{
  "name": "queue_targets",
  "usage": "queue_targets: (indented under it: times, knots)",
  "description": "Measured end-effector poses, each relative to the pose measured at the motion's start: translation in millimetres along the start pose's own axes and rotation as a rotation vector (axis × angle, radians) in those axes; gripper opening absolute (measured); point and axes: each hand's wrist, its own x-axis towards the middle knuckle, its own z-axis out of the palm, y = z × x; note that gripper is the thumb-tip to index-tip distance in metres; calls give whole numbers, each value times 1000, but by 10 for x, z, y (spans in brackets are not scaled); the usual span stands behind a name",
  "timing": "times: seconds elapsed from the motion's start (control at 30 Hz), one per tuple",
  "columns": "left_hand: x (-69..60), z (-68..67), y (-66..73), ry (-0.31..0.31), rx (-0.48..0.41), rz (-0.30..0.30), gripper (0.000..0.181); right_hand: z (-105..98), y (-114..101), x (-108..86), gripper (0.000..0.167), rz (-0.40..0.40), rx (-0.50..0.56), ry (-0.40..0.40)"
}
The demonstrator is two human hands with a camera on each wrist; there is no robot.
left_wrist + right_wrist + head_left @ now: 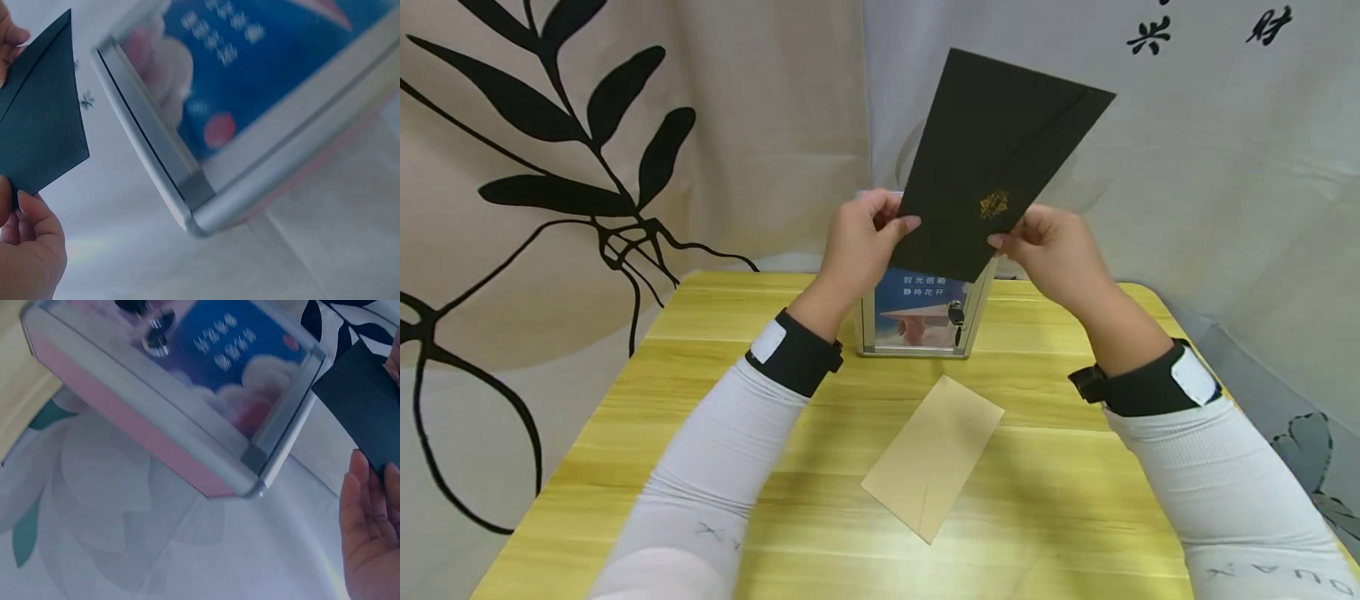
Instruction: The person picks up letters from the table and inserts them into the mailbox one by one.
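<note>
Up over the back of the table, a black envelope (1000, 142) with a small gold emblem is held tilted between both hands. My left hand (865, 246) pinches its left edge, thumb on the near face. At the lower right edge my right hand (1060, 254) pinches it the same way. Behind the envelope stands a metal-framed letter box (917, 321) with a blue picture front, its upper part mostly hidden in the head view. The right wrist view shows a pink side on the letter box (125, 425). Flap lines cross the envelope (50, 112) in the left wrist view.
A tan kraft envelope (936, 458) lies slanted on the yellow wood-grain table (700, 350), in front of the letter box. A small lock (956, 313) sits on the box front. Pale curtains with black leaf patterns (617, 92) hang behind the table.
</note>
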Motion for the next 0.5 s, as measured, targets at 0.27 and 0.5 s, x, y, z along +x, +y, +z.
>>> queue_targets:
  times: [0.27,0.5]
  knots:
    - [418,-69,-61,62,60,45,17,-66,-89,566,18,-84,-28,47]
    - [638,-75,-132,84,54,-14,18,-87,-102,846,19,-100,-55,39]
